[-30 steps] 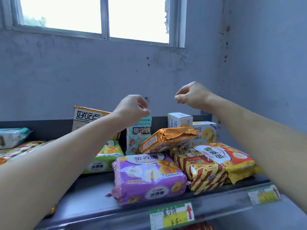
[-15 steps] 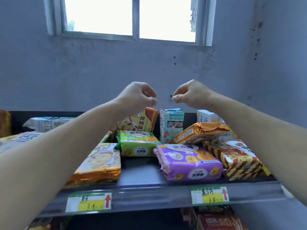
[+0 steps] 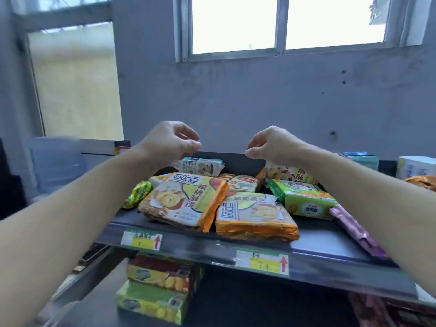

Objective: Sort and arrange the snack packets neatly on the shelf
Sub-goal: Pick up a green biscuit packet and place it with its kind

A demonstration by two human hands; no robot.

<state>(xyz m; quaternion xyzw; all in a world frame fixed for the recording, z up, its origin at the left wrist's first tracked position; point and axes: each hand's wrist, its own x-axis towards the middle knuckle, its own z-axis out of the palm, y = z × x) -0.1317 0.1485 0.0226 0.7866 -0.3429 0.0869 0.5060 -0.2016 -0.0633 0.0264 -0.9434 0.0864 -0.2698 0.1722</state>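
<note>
My left hand [image 3: 171, 140] and right hand [image 3: 271, 143] hover over the back of the dark metal shelf [image 3: 200, 249], fingers curled in and gripping nothing, poised, I judge, to choose a packet. Below, a flat orange-and-yellow foil biscuit packet [image 3: 186, 199] lies skewed at the front edge, its matching packet [image 3: 254, 215] just beside it, then a green plastic packet [image 3: 304, 201] (a purple packet [image 3: 356, 230] pokes out under my right forearm), so none sits squared yet
</note>
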